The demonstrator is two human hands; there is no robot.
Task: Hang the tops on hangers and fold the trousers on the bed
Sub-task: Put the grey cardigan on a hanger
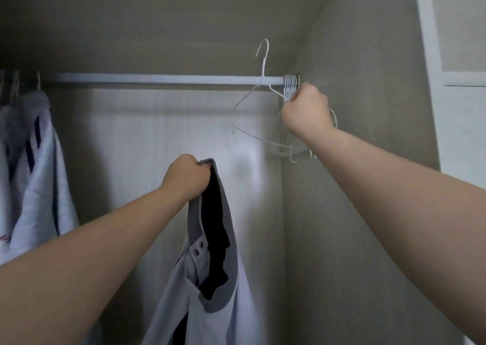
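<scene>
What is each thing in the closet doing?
left hand: grips the polo shirt collar
right hand: grips the white wire hanger
white wire hanger: lifted, hook above the rail
polo shirt: dangling, not yet hung
spare hangers: hooked on the rail
striped top: hanging on the rail

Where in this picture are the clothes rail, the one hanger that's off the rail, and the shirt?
rail (157, 78): head view, bare middle of the bar.
loose hanger (263, 68): head view, wire neck below its hook.
shirt (236, 323): head view, pale cloth below the grey collar.
</scene>
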